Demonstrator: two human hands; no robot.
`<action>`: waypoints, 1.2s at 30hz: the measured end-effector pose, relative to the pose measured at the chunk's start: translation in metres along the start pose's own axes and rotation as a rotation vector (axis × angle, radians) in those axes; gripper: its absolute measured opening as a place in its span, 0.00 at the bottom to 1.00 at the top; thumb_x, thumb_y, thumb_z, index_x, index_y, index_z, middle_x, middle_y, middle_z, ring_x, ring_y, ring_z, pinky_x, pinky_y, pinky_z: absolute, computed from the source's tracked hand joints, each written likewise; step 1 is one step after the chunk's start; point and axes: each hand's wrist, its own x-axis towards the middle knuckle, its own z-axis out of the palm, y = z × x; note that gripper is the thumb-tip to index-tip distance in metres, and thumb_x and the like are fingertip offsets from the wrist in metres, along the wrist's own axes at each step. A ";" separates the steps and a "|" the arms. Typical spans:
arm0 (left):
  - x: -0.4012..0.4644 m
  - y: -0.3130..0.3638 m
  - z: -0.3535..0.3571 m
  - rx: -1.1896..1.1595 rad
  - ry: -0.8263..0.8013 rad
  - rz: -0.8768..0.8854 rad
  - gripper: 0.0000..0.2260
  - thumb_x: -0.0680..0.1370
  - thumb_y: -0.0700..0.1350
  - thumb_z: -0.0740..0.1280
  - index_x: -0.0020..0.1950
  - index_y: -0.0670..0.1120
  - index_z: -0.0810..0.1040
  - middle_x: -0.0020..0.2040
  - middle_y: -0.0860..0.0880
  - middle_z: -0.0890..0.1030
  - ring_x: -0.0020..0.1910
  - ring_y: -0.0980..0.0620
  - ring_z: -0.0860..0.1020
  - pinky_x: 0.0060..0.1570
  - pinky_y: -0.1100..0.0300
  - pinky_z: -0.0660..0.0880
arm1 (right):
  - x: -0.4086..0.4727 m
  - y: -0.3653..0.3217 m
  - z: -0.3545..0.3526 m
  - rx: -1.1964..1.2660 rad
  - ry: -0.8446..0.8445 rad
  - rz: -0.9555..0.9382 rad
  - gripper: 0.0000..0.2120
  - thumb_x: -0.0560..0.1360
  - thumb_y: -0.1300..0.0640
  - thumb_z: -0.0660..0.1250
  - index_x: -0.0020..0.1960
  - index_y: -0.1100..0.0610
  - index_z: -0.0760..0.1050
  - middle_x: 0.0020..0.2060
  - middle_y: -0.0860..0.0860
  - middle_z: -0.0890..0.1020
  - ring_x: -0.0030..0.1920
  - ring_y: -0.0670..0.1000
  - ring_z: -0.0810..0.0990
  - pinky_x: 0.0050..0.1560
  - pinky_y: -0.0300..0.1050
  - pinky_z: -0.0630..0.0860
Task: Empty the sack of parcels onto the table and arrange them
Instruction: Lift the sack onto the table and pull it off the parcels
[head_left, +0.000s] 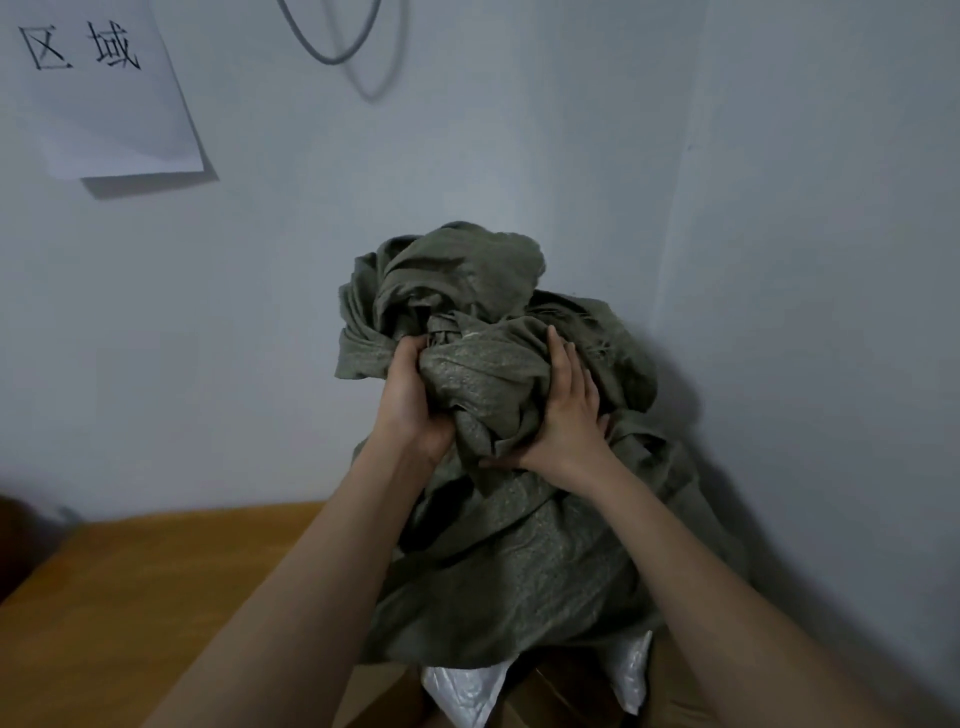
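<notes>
A grey-green woven sack (498, 566) stands crumpled on the wooden table (130, 597), lifted in front of the wall corner. My left hand (410, 395) grips a bunched fold of the sack on its left side. My right hand (566, 415) clasps the same bunch from the right, thumb underneath. The sack's open lower edge hangs just above silver-white plastic parcels (467, 691) and a brown cardboard parcel (545, 696) lying on the table at the bottom of the view. What is inside the sack is hidden.
Pale walls meet in a corner right behind the sack. A white paper sign (104, 93) with two black characters hangs at upper left. A grey cable (337, 47) loops down the wall at the top. The table's left edge ends by a dark object (15, 545).
</notes>
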 end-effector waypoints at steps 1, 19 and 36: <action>-0.004 0.000 0.003 0.005 -0.016 -0.012 0.20 0.80 0.51 0.56 0.58 0.39 0.78 0.54 0.39 0.83 0.54 0.42 0.80 0.52 0.50 0.77 | 0.001 0.000 0.001 0.041 0.035 -0.018 0.65 0.55 0.33 0.78 0.68 0.28 0.27 0.78 0.44 0.43 0.77 0.57 0.43 0.70 0.73 0.47; -0.024 0.017 -0.001 0.237 0.113 -0.084 0.18 0.78 0.57 0.61 0.58 0.45 0.79 0.53 0.42 0.83 0.55 0.42 0.80 0.56 0.47 0.76 | 0.011 -0.009 -0.011 0.196 0.469 -0.284 0.06 0.75 0.54 0.56 0.42 0.52 0.69 0.40 0.49 0.76 0.41 0.49 0.75 0.42 0.42 0.69; -0.040 0.027 -0.009 0.676 0.012 -0.096 0.15 0.78 0.51 0.66 0.63 0.47 0.77 0.48 0.46 0.85 0.43 0.49 0.84 0.37 0.58 0.80 | 0.015 -0.048 -0.030 -0.105 0.403 -0.691 0.06 0.75 0.60 0.62 0.47 0.63 0.75 0.42 0.57 0.76 0.43 0.57 0.74 0.44 0.50 0.73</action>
